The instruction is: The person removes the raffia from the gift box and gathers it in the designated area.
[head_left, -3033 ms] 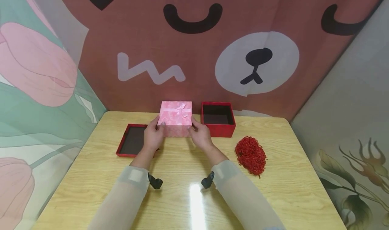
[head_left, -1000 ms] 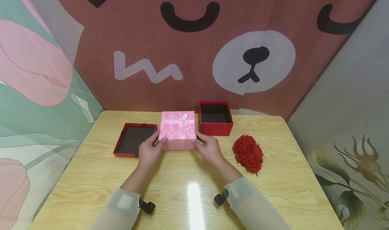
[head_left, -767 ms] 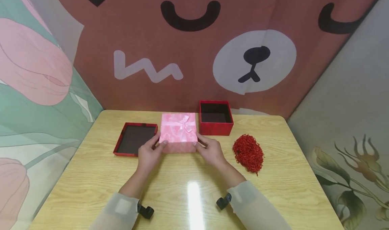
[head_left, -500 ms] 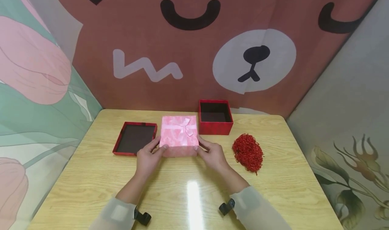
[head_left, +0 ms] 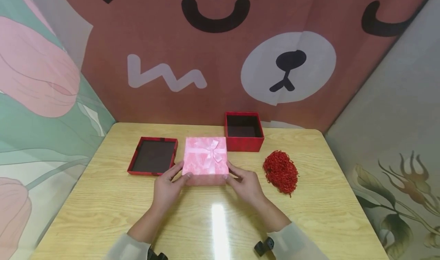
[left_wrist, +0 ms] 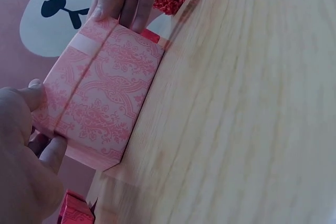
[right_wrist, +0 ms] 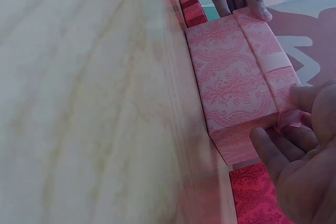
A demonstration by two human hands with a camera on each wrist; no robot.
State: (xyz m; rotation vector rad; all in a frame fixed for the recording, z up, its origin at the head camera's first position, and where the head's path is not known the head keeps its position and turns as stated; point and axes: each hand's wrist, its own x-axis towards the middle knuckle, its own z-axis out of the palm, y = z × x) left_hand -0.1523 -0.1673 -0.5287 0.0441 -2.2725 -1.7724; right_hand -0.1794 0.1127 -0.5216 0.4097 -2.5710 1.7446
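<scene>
A pink patterned gift box (head_left: 205,157) with a pale ribbon and bow on its lid is at the middle of the table. My left hand (head_left: 167,187) grips its left side, thumb at the near left corner. On the opposite side my right hand (head_left: 248,184) holds it the same way. Both wrist views show the lid seam, with thumbs at lid height and other fingers along the sides. In the left wrist view the lower edge of the box (left_wrist: 107,87) appears to meet the tabletop. The inside of the box is hidden under its lid.
Behind and to the right stands an uncovered red box (head_left: 244,144) with a dark inside. A shallow red lid (head_left: 153,155) lies inner side up at left. Red shredded paper (head_left: 280,172) is heaped at right on the wooden table (head_left: 192,225). A printed curtain (head_left: 165,107) borders the back.
The pink gift box has come from the back of the table toward me and slightly right, with both hands holding it throughout. The red box, red lid and shredded paper stay put.
</scene>
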